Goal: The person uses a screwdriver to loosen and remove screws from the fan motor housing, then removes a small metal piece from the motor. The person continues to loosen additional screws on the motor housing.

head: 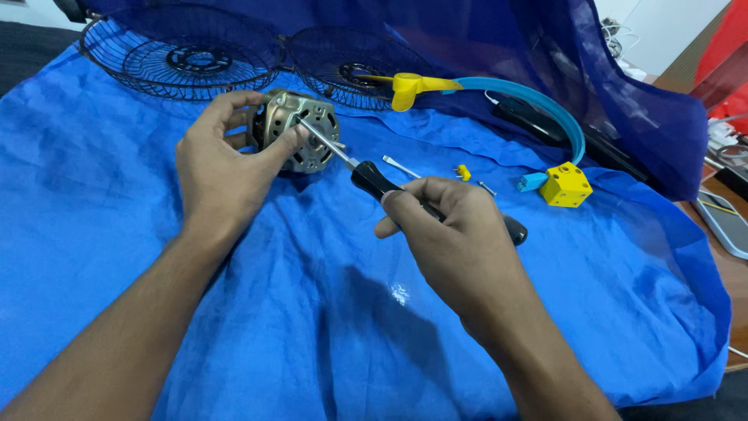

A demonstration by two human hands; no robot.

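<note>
My left hand (222, 160) grips a small metal fan motor (300, 129), holding it just above the blue cloth (156, 249). A black-handled screwdriver (374, 181) is in my right hand (452, 234), and its shaft tip rests against the motor housing near my left thumb. The two hands are close together at the middle of the cloth.
Two black wire fan grilles (183, 54) (351, 66) lie at the back. A yellow and blue curved plastic part (499, 97) ends in a yellow cube (566, 185). A small yellow piece (463, 171) and loose screws lie close to it. A second tool shaft (401, 166) rests near the screwdriver.
</note>
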